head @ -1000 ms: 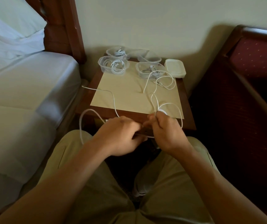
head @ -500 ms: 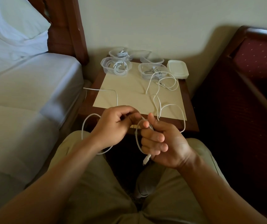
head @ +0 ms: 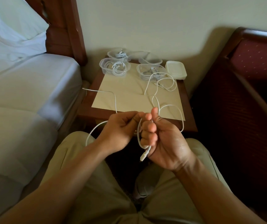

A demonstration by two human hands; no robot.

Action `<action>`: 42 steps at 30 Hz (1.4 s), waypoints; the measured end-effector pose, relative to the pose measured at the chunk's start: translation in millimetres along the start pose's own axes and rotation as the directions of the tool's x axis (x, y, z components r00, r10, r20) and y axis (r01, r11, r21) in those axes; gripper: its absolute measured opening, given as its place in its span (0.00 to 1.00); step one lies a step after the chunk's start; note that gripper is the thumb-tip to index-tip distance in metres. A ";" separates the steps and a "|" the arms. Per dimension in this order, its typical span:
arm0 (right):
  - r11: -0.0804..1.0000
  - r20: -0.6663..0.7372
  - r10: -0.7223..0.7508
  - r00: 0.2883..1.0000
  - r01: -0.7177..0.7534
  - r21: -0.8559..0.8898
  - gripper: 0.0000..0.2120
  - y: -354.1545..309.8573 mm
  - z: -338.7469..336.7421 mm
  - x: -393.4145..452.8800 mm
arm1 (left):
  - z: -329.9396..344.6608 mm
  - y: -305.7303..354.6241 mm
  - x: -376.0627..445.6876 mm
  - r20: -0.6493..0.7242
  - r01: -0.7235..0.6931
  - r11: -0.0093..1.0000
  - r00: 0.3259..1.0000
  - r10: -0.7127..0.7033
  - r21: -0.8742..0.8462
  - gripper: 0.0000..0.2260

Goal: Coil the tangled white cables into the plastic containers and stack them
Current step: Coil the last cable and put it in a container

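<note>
A long white cable (head: 171,106) trails from the small wooden table (head: 87,109) down to my hands above my lap. My right hand (head: 163,139) curls its fingers round a loop of it, and the plug end (head: 144,156) hangs below my palm. My left hand (head: 121,128) pinches the same cable just left of the right hand. Several clear plastic containers stand at the table's back: one (head: 115,67) holds a coiled cable, one behind it (head: 118,54) also holds a cable, and one (head: 151,71) has a cable spilling out.
A stack of white lids (head: 175,70) sits at the table's back right. A cream sheet (head: 129,94) covers the tabletop. A bed (head: 24,88) lies to the left and a dark red chair (head: 250,65) to the right.
My right hand has turned palm-up and wound a loop of cable round its fingers, leaving the plug hanging. Both hands rose slightly from the table's edge.
</note>
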State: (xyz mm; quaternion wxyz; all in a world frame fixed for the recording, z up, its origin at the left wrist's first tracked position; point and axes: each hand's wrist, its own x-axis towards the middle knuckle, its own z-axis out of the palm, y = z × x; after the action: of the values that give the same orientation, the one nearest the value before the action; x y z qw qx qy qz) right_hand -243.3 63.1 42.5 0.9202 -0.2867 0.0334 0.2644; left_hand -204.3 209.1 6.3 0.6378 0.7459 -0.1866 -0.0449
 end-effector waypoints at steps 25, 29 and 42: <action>-0.005 -0.315 -0.228 0.921 -0.325 -0.946 0.17 -24.9 -53.3 1.7 | -37.3 -0.5 5.9 0.314 -0.238 0.772 0.948 0.052 0.590 0.08; 0.240 -0.353 0.038 0.935 -0.351 -0.905 0.22 -12.4 -45.8 1.6 | -34.2 -4.9 10.9 0.212 -0.353 0.697 0.935 0.284 0.624 0.12; 0.972 -0.022 0.174 0.984 -0.175 -0.157 0.24 3.1 -14.7 4.8 | -10.8 -23.4 6.3 -0.134 0.000 0.960 0.990 0.039 0.280 0.13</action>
State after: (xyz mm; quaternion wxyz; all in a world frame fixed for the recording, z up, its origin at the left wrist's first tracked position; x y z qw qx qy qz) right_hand -239.4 59.5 27.7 0.8675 -0.3560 0.0411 0.3450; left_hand -189.9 219.8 -13.3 0.5378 0.8280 -0.1537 0.0398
